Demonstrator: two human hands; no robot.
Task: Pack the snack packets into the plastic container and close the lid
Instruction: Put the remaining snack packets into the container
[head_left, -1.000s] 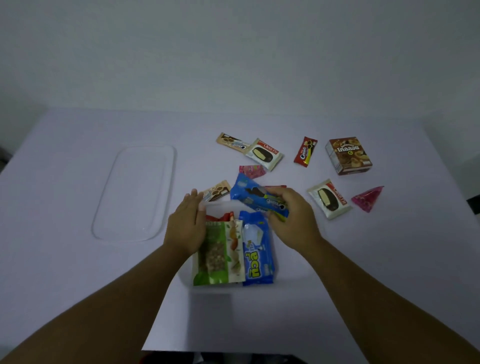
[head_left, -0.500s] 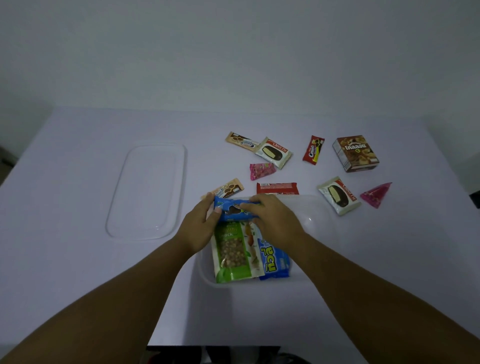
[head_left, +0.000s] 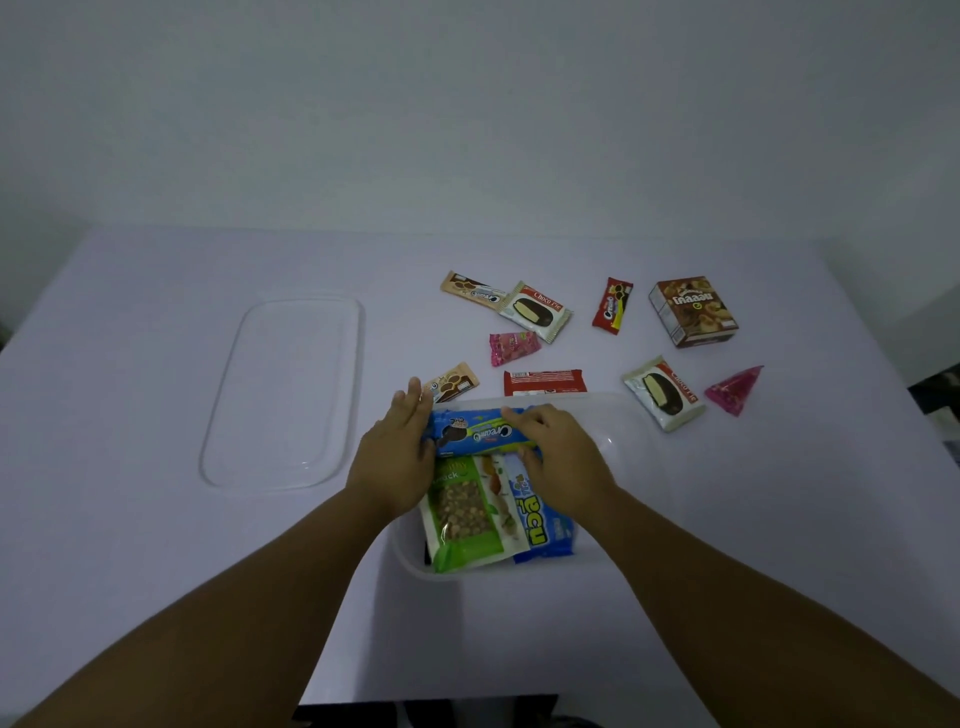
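Nearest me, green nut pouch (head_left: 470, 512) and blue packet (head_left: 543, 525) lie in the plastic container (head_left: 618, 447), long axes running away from me. My right hand (head_left: 563, 457) pinches the blue cream-cookie pack (head_left: 480, 432) at its right end; left hand (head_left: 400, 447), fingers straight, rests against its left end. Pack lies crosswise, long axis left-right, at the container's far end, probably touching down, hard to tell. Lid (head_left: 285, 395) sits left, nearer my left hand. Loose snacks further out, right.
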